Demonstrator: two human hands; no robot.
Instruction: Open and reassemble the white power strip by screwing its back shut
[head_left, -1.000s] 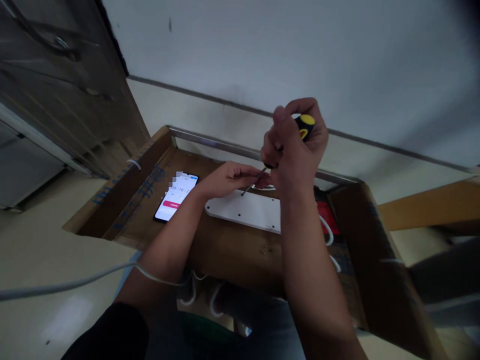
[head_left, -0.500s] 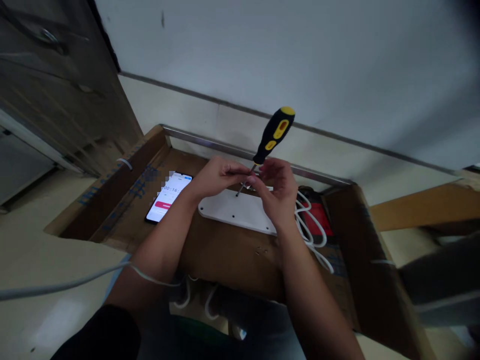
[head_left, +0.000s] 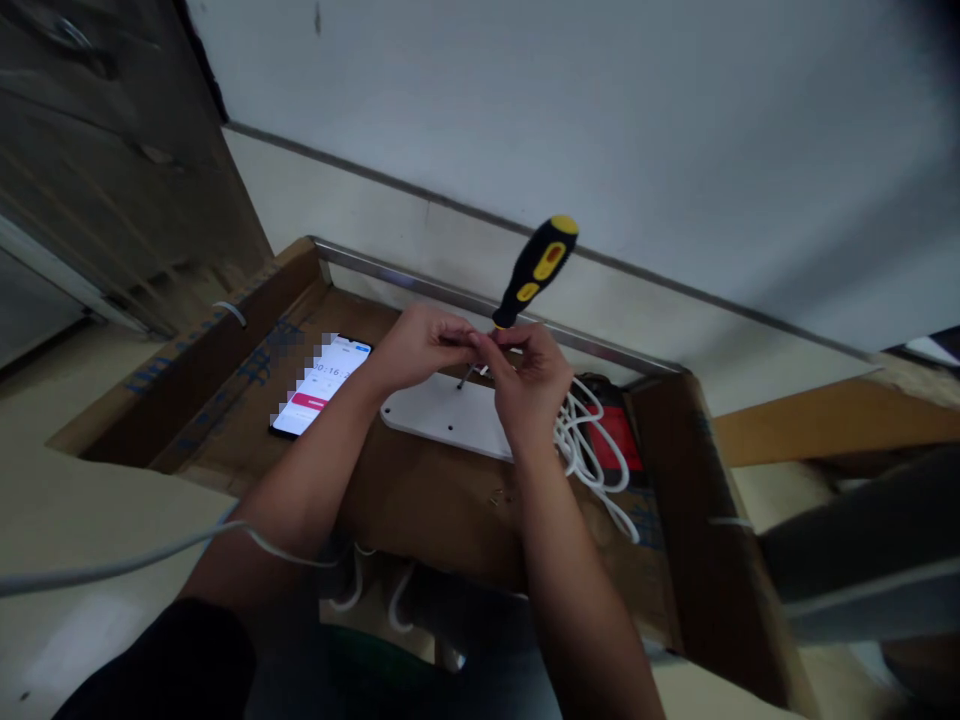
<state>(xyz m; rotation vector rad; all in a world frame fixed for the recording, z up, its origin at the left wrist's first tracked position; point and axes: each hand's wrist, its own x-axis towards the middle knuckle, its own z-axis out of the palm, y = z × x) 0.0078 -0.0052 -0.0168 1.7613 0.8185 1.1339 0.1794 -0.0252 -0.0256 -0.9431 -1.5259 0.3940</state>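
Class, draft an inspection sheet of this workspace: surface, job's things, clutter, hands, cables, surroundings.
Surface: brown cardboard with blue markings.
Job's things: black-and-yellow screwdriver, tip at the white power-strip casing; small screws on the cardboard.
Clutter: phone showing a timer; red-and-black object.
Hands: left hand and right hand meet at the screwdriver's shaft.
Cables: coiled white cable; grey cable reaching the left forearm.
Surroundings: white wall; wooden cabinet.

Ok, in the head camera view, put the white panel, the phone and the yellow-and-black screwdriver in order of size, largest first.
1. White plastic panel: largest, though partly hidden.
2. Yellow-and-black screwdriver and phone: similar in length, and the screwdriver sits nearer the camera, so I can't rank them.
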